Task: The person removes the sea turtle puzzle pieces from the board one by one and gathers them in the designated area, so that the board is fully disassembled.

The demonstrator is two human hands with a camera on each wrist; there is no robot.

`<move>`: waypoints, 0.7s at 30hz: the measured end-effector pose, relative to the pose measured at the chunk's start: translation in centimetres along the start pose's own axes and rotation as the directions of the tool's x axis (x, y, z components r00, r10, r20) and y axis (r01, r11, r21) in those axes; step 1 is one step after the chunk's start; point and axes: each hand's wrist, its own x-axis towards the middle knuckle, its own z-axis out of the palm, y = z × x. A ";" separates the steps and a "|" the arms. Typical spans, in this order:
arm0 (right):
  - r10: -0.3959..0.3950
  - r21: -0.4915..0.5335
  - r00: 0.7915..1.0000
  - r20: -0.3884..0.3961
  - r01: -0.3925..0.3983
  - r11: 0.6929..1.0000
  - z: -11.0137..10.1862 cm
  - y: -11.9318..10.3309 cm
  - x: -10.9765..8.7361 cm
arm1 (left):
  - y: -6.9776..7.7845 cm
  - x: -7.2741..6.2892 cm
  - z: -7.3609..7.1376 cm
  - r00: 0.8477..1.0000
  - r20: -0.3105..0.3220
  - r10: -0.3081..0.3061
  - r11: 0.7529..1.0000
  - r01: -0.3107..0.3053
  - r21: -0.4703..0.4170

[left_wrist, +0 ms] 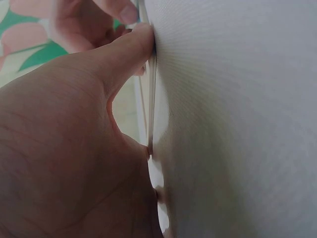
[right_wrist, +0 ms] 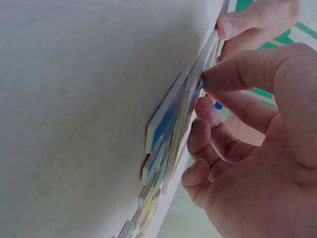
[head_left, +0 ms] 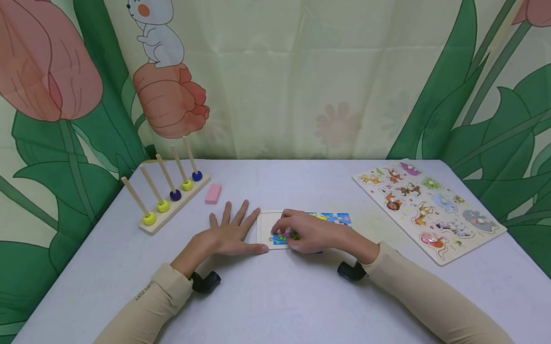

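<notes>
A shallow wooden puzzle tray (head_left: 267, 220) lies mid-table, with blue and green jigsaw pieces near its front edge. Spread flat at the tray's left side is my left hand (head_left: 223, 238), its thumb touching the front left corner. My right hand (head_left: 312, 231) bends over the tray; its thumb and index finger pinch a colourful puzzle piece (head_left: 280, 239) low against the tray. The remaining fingers curl loosely in the right wrist view. Part of the tray is hidden under this hand. Loose blue puzzle pieces (head_left: 344, 218) lie just right of the tray.
A wooden peg stand (head_left: 174, 209) with yellow and blue beads stands at the back left. Beside it lies a pink block (head_left: 213, 193). A board with animal pictures (head_left: 406, 223) rests on the right side of the table. A printed curtain (head_left: 276, 89) hangs behind.
</notes>
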 end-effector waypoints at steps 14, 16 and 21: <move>0.015 0.018 1.000 0.017 -0.016 1.000 0.0 0.2 0.0 | -0.2 0.2 0.1 1.000 -0.004 -0.002 1.000 0.002 -0.002; 0.020 0.025 1.000 0.020 -0.021 0.999 0.0 0.1 0.0 | -0.2 0.2 0.1 1.000 -0.003 -0.002 1.000 0.002 -0.001; 0.023 0.033 1.000 0.021 -0.024 0.999 0.0 0.1 -0.1 | -0.1 0.2 0.0 1.000 -0.002 0.001 1.000 -0.001 -0.008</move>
